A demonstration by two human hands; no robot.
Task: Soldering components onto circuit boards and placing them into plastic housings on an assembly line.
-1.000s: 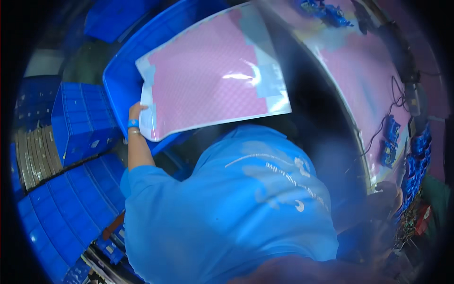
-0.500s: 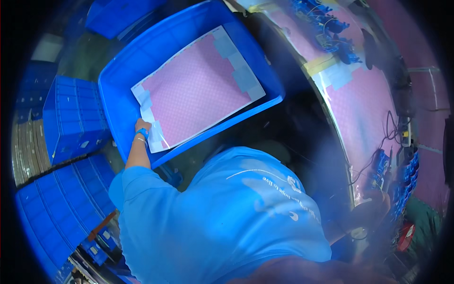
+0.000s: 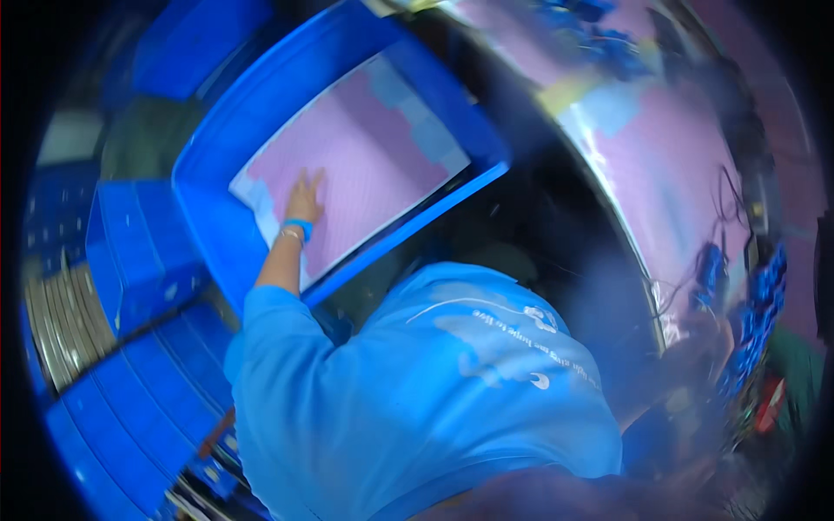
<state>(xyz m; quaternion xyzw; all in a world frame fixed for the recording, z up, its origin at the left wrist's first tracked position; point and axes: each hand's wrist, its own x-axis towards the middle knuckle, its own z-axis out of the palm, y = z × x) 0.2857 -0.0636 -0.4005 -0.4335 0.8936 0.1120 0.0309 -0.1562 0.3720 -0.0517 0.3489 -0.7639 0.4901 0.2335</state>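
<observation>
My left hand (image 3: 304, 201), with a blue band at the wrist, is over a pink patterned sheet (image 3: 360, 143). Its fingers are spread and grip nothing; whether they touch the sheet I cannot tell. White edging and pale tape patches line the sheet, which lies in a large blue plastic bin (image 3: 217, 239). On the right, my right hand (image 3: 686, 378) is a dark smear beside the pink-covered table (image 3: 665, 204), near blue clustered parts (image 3: 757, 304). Its fingers cannot be made out.
Blue crates (image 3: 143, 252) stand left of the bin, with more blue crates (image 3: 143, 391) at the lower left. A stack of flat brown boards (image 3: 69, 326) sits beyond them. Blue wired parts (image 3: 595, 30) and a dark cable (image 3: 728, 195) lie on the table.
My left hand has let go of the sheet's left edge and moved right over its pink surface, fingers spreading. The whole view has shifted slightly. My right hand stays blurred near the table.
</observation>
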